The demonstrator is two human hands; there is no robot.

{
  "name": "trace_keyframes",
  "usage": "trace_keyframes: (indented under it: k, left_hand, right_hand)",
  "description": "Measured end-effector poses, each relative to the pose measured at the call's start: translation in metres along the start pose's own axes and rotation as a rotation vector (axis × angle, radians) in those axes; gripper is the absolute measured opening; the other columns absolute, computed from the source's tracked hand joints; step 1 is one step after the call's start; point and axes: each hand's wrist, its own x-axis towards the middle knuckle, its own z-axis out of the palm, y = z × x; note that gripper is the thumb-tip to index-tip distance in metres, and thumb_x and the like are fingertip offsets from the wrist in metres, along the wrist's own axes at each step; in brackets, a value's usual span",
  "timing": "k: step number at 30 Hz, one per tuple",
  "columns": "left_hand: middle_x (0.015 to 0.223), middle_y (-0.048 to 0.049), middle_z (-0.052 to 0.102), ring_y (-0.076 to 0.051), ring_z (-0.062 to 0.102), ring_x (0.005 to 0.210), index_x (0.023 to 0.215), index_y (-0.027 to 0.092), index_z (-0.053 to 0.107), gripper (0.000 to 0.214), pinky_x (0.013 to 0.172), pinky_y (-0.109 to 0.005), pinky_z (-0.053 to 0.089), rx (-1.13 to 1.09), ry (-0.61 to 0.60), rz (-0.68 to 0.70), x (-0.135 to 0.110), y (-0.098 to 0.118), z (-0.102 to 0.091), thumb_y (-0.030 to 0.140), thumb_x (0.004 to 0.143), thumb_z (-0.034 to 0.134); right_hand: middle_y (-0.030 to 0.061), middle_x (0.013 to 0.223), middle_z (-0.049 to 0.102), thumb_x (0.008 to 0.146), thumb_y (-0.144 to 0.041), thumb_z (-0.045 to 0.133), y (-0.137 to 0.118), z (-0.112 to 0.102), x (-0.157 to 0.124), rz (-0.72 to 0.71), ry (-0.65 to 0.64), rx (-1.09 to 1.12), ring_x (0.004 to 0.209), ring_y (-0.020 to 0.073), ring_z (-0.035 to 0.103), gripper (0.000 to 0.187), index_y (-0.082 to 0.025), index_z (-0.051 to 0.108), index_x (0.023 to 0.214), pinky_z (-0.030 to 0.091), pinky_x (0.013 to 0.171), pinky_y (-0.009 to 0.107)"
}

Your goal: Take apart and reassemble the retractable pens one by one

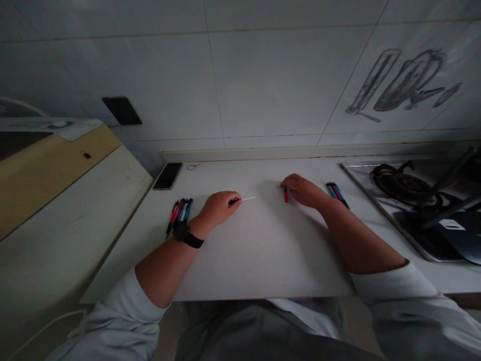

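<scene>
While pinching dark pen part (232,202) with white rod (248,198) in left hand (221,206) near frame centre, resting right hand (301,191) at red piece (286,196) further right; cannot tell whether gripping. Could send red piece rolling by nudging, or bend rod by snagging.

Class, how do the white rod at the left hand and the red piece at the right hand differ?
The white rod is thin; the red piece is thicker. The white rod points sideways, the red piece toward the viewer. Both project from a hand: left hand and right hand respectively.
</scene>
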Motion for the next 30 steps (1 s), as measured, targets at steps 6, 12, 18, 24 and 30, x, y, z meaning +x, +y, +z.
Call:
trace_keyframes:
  k: [6,12,18,24,30]
  left_hand:
    - [0.100,-0.0033,0.078,-0.020,0.071,0.092,0.100,0.024,0.074,0.015,0.083,-0.031,0.052,-0.009,-0.002,-0.009,0.000,0.000,0.000,0.029,0.099,0.060]
    - [0.100,-0.0036,0.078,-0.020,0.071,0.092,0.100,0.024,0.074,0.014,0.083,-0.032,0.051,-0.015,-0.010,-0.007,0.000,0.002,-0.002,0.029,0.099,0.061]
    - [0.100,-0.0039,0.078,-0.020,0.071,0.092,0.100,0.024,0.074,0.014,0.082,-0.032,0.052,-0.021,-0.010,-0.007,0.000,0.000,-0.001,0.028,0.099,0.061]
    - [0.100,-0.0034,0.078,-0.020,0.071,0.093,0.101,0.024,0.074,0.014,0.085,-0.032,0.052,-0.051,0.025,0.023,0.000,0.004,-0.003,0.030,0.100,0.061]
    - [0.101,-0.0037,0.078,-0.020,0.070,0.094,0.104,0.023,0.074,0.014,0.087,-0.033,0.052,-0.089,0.041,0.114,-0.001,0.012,-0.003,0.032,0.100,0.064]
  right_hand:
    - [0.0115,0.125,0.069,0.096,-0.035,0.061,0.006,-0.001,-0.002,0.028,-0.045,-0.066,0.110,0.0252,0.069,0.034,-0.024,0.073,0.125,0.053,0.102,0.037]
    - [0.0131,0.128,0.071,0.086,-0.048,0.073,0.004,0.001,-0.001,0.021,-0.074,-0.066,0.118,0.0309,0.067,0.050,-0.023,0.072,0.130,0.051,0.105,0.043]
    - [0.0121,0.135,0.069,0.086,-0.047,0.074,0.008,0.003,-0.002,-0.005,-0.084,-0.042,0.124,0.0314,0.064,0.052,-0.026,0.069,0.134,0.049,0.109,0.045]
    - [0.0131,0.131,0.070,0.093,-0.047,0.065,-0.023,-0.009,-0.002,-0.005,0.123,0.007,0.121,0.0303,0.065,0.047,-0.022,0.067,0.133,0.049,0.107,0.045]
    - [0.0092,0.105,0.077,0.098,-0.044,0.058,-0.092,0.007,-0.001,-0.150,0.071,0.240,0.091,0.0215,0.071,0.032,-0.022,0.073,0.117,0.053,0.086,0.034]
